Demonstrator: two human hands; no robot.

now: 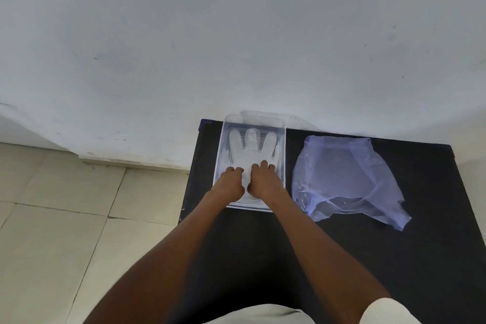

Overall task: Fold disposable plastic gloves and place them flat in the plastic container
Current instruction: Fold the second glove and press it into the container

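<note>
A clear plastic container (283, 166) stands on the black table at its far left, against the wall. Inside it lies a translucent disposable glove (251, 144), flat, its fingers pointing toward the wall. My left hand (230, 183) and my right hand (261, 181) are both inside the container, side by side, fingers curled down onto the cuff end of the glove. Whether the fingers pinch the plastic or only press on it is not visible.
A crumpled bluish plastic bag (344, 179) lies on the black table (394, 258) to the right of the container. A white wall rises just behind the table. Tiled floor (65, 231) lies to the left of the table's edge.
</note>
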